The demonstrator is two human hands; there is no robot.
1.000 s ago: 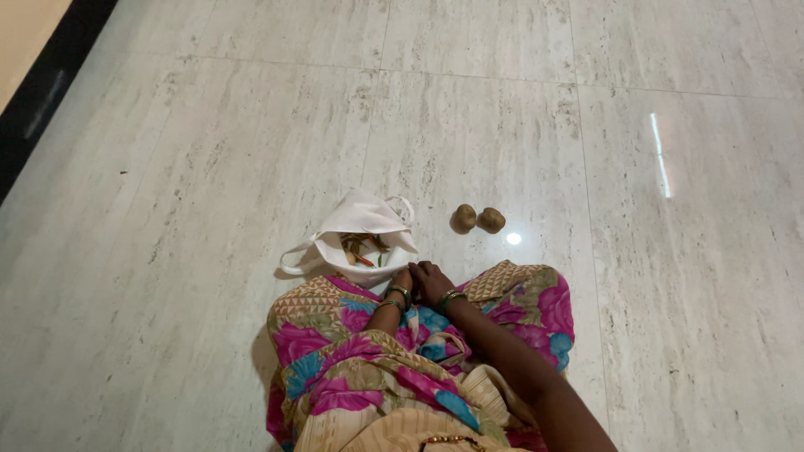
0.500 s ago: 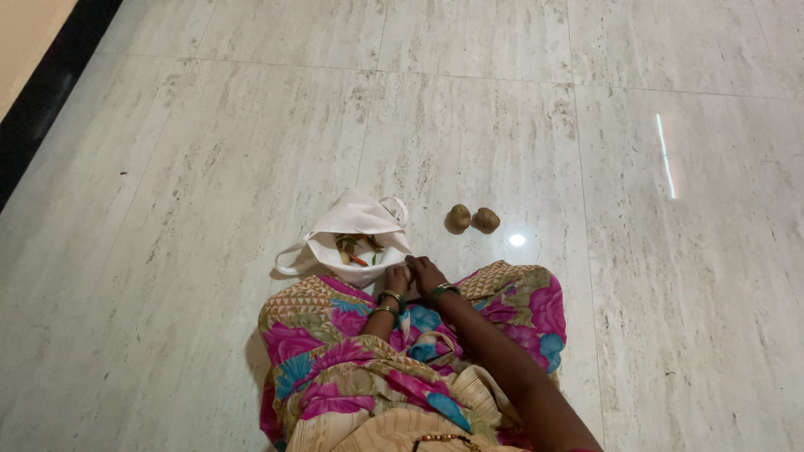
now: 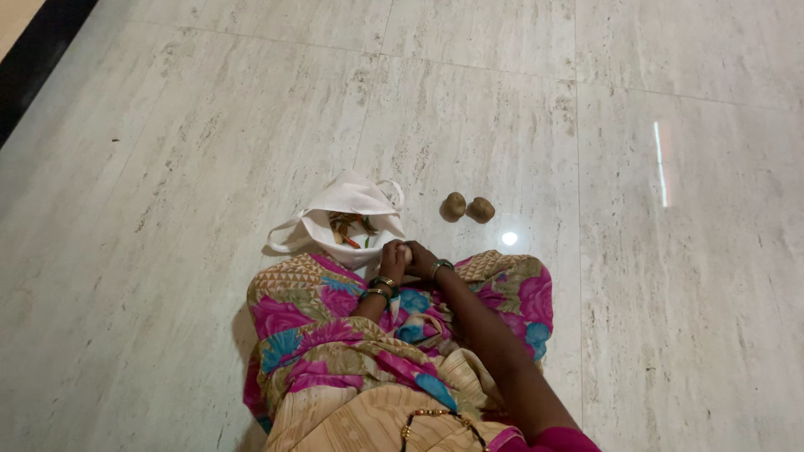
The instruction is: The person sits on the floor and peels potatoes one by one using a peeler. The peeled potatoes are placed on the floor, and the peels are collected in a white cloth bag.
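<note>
My left hand point(image 3: 392, 260) and my right hand point(image 3: 421, 259) are pressed together at the near rim of a white cloth bag point(image 3: 356, 198). Their fingers are curled and touch each other. What they hold, if anything, is too small to make out. The bag lies open on the floor, and red, green and brown vegetables point(image 3: 350, 229) show inside it. Both wrists wear green and gold bangles point(image 3: 377, 290). Two round brown potatoes point(image 3: 467, 208) lie side by side on the floor, just right of the bag.
I sit on a pale marble tile floor point(image 3: 184, 151) with my lap covered by a pink, blue and beige flowered cloth point(image 3: 335, 335). A dark skirting strip point(image 3: 42, 50) runs along the far left. Light glares on the tiles at the right point(image 3: 660, 163).
Both hands have shifted a little forward and left, up against the bag's near rim. The view has tilted slightly. The bag and potatoes have not moved.
</note>
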